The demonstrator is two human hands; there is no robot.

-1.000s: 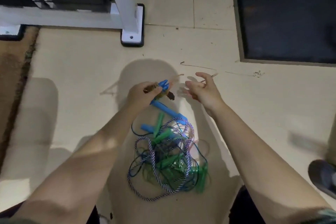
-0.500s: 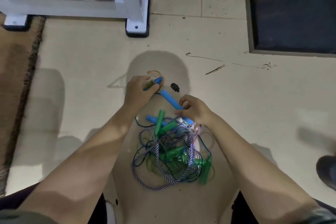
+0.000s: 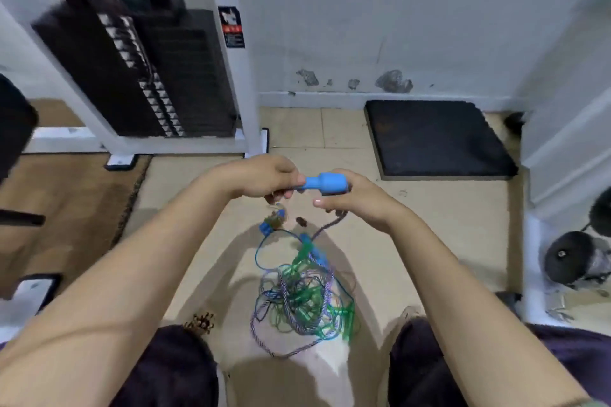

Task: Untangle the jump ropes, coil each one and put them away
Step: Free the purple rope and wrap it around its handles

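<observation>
- Far left: brown mat (image 3: 66, 208) on the floor, with a tall white frame (image 3: 231, 76) and dark weight stack (image 3: 158, 76) behind it.
- Left hand (image 3: 264, 177) up in the air, fingers curled, pinching the thin end of the blue handle (image 3: 325, 182).
- Right hand (image 3: 357, 196) wrapped round the fat end of the same blue handle, with a dark cord (image 3: 325, 226) hanging down from under it.
- Below the hands: a small brown and blue bit (image 3: 272, 223) and a tiny dark piece (image 3: 301, 221) lying loose on the floor (image 3: 429, 241).
- Lower down, between the knees: messy pile of jump ropes (image 3: 302, 294) on the floor, green, blue and stripy all mixed up, nothing coiled yet.
- Far right: dark mat (image 3: 436, 139) by the wall, and round black weights (image 3: 565, 261) at the edge.
- Best way, most likely: hold the handle firm but soft, lift slow, and follow just this one cord down into the pile.
- No hard tugs, or the knots may pull tight.
- Better to wiggle loops loose one by one, and pass the handle back through any loop that catches.
- Good to keep the loose little bits away from the pile, so nothing gets lost.
</observation>
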